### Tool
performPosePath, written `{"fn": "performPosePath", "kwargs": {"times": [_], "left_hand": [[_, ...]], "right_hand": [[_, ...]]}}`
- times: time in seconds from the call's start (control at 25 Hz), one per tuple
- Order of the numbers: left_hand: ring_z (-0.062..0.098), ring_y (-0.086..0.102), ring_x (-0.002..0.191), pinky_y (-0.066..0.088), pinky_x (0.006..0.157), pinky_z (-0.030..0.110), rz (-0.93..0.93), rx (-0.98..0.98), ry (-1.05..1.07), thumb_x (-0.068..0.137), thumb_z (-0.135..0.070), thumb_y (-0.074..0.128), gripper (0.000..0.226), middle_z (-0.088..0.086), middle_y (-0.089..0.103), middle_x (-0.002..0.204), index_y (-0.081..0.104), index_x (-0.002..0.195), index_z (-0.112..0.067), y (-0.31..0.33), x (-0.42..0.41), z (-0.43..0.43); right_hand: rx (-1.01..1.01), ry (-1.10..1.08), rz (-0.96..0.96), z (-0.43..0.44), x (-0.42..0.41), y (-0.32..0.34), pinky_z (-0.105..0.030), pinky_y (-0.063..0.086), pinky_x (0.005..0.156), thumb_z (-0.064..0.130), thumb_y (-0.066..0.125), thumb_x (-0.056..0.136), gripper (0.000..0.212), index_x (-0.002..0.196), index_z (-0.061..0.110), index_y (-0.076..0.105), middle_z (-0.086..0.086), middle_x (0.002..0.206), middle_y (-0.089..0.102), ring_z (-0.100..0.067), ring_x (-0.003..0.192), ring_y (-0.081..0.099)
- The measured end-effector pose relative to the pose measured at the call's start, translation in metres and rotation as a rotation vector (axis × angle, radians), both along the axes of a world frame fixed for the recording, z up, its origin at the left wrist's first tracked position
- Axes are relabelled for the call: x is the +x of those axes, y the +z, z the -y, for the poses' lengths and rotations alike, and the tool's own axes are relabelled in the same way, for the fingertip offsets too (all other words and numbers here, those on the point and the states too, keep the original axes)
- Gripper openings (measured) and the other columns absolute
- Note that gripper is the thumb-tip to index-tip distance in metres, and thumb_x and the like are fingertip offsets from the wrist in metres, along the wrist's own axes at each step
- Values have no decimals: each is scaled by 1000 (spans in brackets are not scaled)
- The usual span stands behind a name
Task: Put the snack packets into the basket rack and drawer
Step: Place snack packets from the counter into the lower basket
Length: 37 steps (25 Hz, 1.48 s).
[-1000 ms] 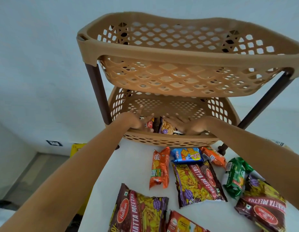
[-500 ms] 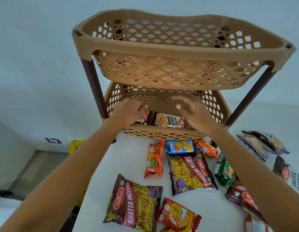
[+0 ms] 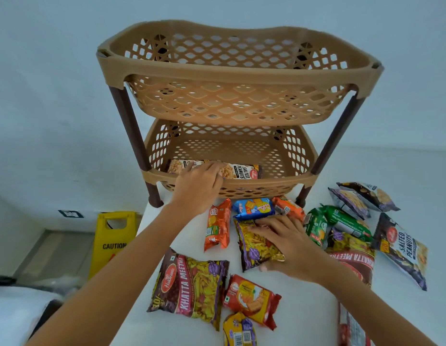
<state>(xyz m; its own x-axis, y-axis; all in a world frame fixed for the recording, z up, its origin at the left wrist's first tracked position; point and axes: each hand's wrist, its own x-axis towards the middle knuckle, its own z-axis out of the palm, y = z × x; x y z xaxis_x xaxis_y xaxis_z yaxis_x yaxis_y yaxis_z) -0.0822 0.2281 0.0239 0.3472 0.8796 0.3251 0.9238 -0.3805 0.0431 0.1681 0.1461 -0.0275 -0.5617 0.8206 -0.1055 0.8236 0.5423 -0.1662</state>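
A tan two-tier basket rack stands on the white table. Its top basket holds nothing I can see. In the lower basket lie salted peanuts packets along the front wall. My left hand rests over that front rim, fingers touching the peanuts packets. My right hand lies flat on a Khatta Meetha packet on the table, thumb curled under its near edge. Several more snack packets lie around it.
Loose on the table: an orange biscuit pack, a blue cracker pack, a large Khatta Meetha bag, a red biscuit pack, green packs, a salted peanuts bag. A yellow caution sign stands on the floor left.
My right hand has come out of the lower basket and dropped onto the Khatta Meetha packet on the table. My left hand stays at the basket's front rim. The view has tilted down.
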Motion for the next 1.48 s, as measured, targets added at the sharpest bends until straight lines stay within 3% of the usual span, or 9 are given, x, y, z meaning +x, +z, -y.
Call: {"fn": "performPosePath", "kwargs": {"times": [0.12,0.24,0.44,0.64,0.8,1.0,1.12,1.28,1.48], "left_hand": [[16,62,104,46,88,31,-43,-15,10,98,-30,25,40,-6,58,131,50,128,-21,4,1,-1],[18,63,102,48,82,33,28,-63,28,98,-30,29,38,-3,62,124,51,128,-21,6,2,-2],[25,56,114,49,91,44,215,-334,53,97,-29,36,42,6,55,134,42,137,-20,11,11,-28],[20,42,132,34,102,31,327,-752,-144,94,-35,49,50,1,37,151,35,142,-31,24,25,-63],[25,7,147,9,118,44,11,-827,-205,94,-50,39,60,-3,5,160,16,147,-36,31,35,-78],[32,-11,146,0,117,46,-233,-876,-128,100,-39,25,55,4,-10,160,4,149,-28,24,30,-79],[31,-11,146,-1,116,49,-271,-846,-64,97,-49,27,59,1,-13,159,2,149,-33,13,18,-90],[34,-21,143,1,102,78,-335,-853,2,83,-72,31,70,-13,-28,154,-6,140,-55,-14,4,-105],[38,-24,141,3,102,78,-268,-859,-2,74,-79,33,76,-11,-31,153,-14,133,-63,-29,5,-116]], "right_hand": [[36,-24,38,-3,3,-6,-44,16,111,69,48,78,81,145,43,11,9,151,25,-18,137,20],[133,2,80,-10,-1,0,-42,29,105,59,52,82,72,144,37,22,6,142,41,-21,128,37],[194,-6,42,-13,-4,20,-38,34,101,50,56,85,54,134,28,44,5,132,56,-20,123,48],[282,-14,-248,-6,1,60,-32,46,80,41,68,75,49,119,24,58,4,113,67,-18,102,61],[402,-26,-389,-26,-3,103,-25,42,81,40,63,77,48,122,26,52,4,111,66,-12,101,55],[624,-21,-187,-71,-22,116,-36,47,84,34,62,83,43,119,12,60,-8,112,67,-29,103,61],[683,-42,-41,-100,-34,108,-40,50,85,32,71,78,48,120,12,60,-10,114,66,-32,106,61],[547,-160,230,-140,-34,94,-44,45,96,27,69,81,52,128,15,49,-7,130,58,-31,123,51],[278,-177,459,-168,-25,77,-43,47,87,15,60,88,46,130,17,42,-9,121,61,-30,111,57]]}}
